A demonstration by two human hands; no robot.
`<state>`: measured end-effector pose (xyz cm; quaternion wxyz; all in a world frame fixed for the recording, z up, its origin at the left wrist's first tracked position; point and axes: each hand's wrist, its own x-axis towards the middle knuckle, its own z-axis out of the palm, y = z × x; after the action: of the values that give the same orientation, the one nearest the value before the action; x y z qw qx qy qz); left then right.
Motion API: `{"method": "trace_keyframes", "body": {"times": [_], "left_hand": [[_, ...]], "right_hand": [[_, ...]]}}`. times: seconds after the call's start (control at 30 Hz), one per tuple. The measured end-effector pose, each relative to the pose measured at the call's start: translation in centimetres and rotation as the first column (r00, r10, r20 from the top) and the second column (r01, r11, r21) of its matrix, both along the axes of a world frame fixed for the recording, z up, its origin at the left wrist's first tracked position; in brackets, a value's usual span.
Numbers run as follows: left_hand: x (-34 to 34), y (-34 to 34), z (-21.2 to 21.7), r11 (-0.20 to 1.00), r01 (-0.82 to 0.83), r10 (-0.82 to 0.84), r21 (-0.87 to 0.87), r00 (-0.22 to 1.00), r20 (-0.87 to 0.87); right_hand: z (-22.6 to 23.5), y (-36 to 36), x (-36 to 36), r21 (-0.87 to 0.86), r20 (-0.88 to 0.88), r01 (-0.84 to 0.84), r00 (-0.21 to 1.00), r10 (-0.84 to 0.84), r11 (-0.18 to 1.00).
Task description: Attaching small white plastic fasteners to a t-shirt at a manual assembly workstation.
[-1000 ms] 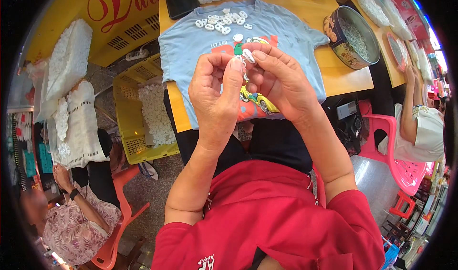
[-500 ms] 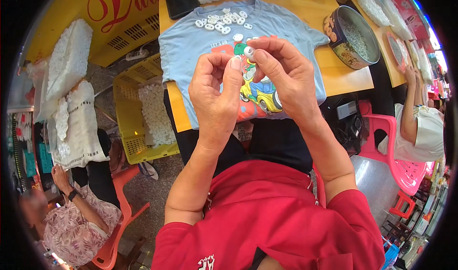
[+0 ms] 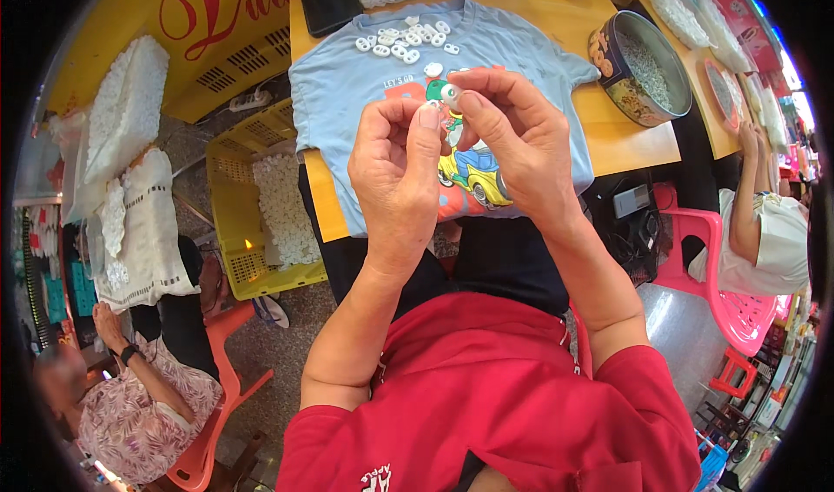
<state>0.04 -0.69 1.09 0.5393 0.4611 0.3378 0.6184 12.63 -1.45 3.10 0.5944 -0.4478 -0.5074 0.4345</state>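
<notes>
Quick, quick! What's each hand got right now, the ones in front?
Left hand: closed, pinching a small white bit, too tiny to tell what.
Right hand: closed, holding a white piece.

White piece (image 3: 450, 97) in right hand (image 3: 524, 149) turned since 1 second ago.

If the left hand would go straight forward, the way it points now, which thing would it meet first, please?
The left hand would probably meet the lone white piece lying on the blue T-shirt; depth is unclear, so it might pass above it.
</notes>
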Motion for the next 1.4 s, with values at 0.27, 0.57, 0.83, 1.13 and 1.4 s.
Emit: {"method": "trace_keyframes", "body": {"times": [0.27, 0.57, 0.83, 1.13, 1.4], "left_hand": [[0.28, -0.05, -0.29, 1.000, 0.000, 0.000, -0.008, 1.000, 0.014], [0.38, -0.20, -0.40, 0.999, -0.035, 0.035, 0.026, 0.999, -0.012], [0.53, -0.19, -0.38, 1.000, -0.021, 0.021, 0.016, 1.000, -0.020], [0.19, 0.03, -0.33, 1.000, -0.003, 0.003, 0.022, 1.000, -0.030], [0.11, 0.16, -0.48, 0.999, -0.003, 0.005, 0.035, 0.999, -0.052]], "right_hand": [[-0.09, 0.15, -0.15, 0.001, -0.030, -0.007, 1.000, 0.007, 1.000], [0.29, 0.23, 0.12, -0.068, -0.076, -0.054, 0.996, 0.049, 0.996], [0.19, 0.21, -0.07, -0.046, -0.052, -0.027, 0.998, 0.025, 0.999], [0.22, 0.26, 0.12, -0.017, -0.003, -0.006, 1.000, 0.005, 1.000], [0.08, 0.36, 0.25, -0.013, 0.022, -0.033, 0.999, 0.033, 0.999]]}}
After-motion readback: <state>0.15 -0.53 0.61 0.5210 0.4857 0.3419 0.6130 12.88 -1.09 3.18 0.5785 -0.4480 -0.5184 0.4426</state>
